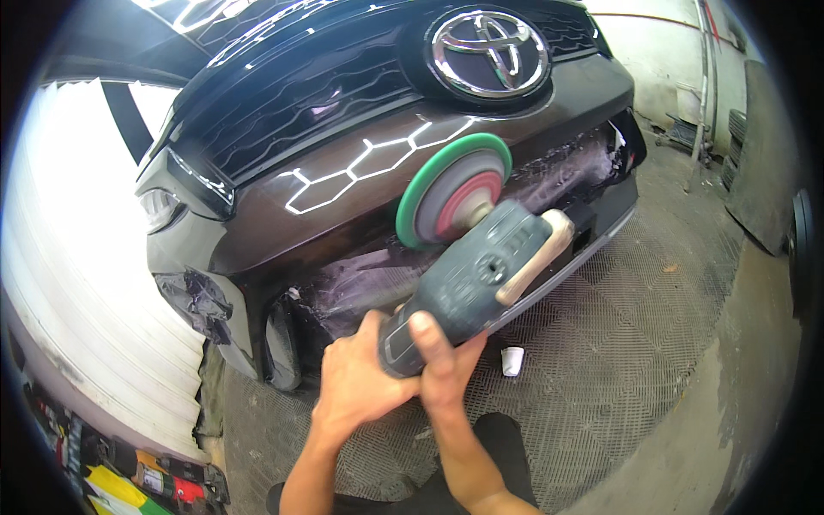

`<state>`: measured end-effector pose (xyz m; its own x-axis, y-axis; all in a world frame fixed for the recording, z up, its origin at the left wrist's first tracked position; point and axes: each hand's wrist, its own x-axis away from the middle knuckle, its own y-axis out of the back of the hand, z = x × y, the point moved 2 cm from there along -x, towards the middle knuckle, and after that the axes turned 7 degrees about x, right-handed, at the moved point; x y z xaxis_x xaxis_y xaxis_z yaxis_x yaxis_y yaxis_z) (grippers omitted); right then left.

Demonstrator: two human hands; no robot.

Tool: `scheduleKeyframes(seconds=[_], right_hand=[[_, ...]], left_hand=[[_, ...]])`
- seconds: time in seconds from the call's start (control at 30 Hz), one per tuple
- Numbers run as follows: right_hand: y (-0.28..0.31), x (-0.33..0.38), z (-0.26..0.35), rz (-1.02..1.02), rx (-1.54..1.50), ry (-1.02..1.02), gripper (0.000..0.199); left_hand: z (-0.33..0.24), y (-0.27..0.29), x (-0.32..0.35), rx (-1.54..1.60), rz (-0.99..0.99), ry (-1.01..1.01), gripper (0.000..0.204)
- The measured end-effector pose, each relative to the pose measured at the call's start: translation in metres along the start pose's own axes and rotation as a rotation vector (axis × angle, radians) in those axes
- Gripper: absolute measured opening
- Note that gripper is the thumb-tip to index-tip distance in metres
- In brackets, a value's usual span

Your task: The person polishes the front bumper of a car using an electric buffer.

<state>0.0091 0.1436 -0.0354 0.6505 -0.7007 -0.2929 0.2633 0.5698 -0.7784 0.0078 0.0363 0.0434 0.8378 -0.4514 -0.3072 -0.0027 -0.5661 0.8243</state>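
Here, left grip [362, 369] and right grip [445, 369] tight around 1 polisher [459, 287], glossy bumper [266, 232] behind, textured floor [614, 343] below

On the floor of grey grid tiles [618, 326], a small white cup [512, 361] stands, slightly tilted in the view. A brown leaf [669, 269] lies further to the right. At the left side there hangs a white ribbed curtain [94, 232]; below it are several items, among which a red bottle [185, 490] and a yellow-green packet [120, 493]. At the right, a dark sheet [760, 154] stands near the pale wall [648, 51]. Bright lamps [206, 12] are above.
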Motion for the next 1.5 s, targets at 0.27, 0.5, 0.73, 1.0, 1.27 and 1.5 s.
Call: scheduleKeyframes(seconds=[0.27, 0.5, 0.73, 1.0, 1.27, 1.5], right_hand=[[-0.057, 0.108, -0.049, 0.242, -0.058, -0.173, 0.088], [-0.049, 0.099, -0.045, 0.267, -0.080, -0.177, 0.079], [0.002, 0.011, -0.004, 0.066, 0.174, 0.057, 0.056], [0.012, -0.037, 0.029, -0.001, 0.142, 0.131, 0.050], [0.003, -0.043, 0.030, -0.109, 0.102, 0.125, 0.055], [-0.023, -0.011, 0.011, -0.090, 0.078, 0.096, 0.064]], left_hand=[[0.077, 0.052, 0.085, 0.042, -0.195, 0.084, 0.064], [0.075, 0.045, 0.086, -0.010, -0.196, 0.047, 0.060], [0.016, -0.006, 0.014, 0.046, -0.038, -0.001, 0.064], [-0.028, -0.012, -0.028, 0.090, 0.062, -0.037, 0.075], [-0.030, 0.002, -0.042, 0.078, 0.110, -0.049, 0.063], [-0.003, 0.025, -0.023, 0.018, 0.072, -0.041, 0.060]])
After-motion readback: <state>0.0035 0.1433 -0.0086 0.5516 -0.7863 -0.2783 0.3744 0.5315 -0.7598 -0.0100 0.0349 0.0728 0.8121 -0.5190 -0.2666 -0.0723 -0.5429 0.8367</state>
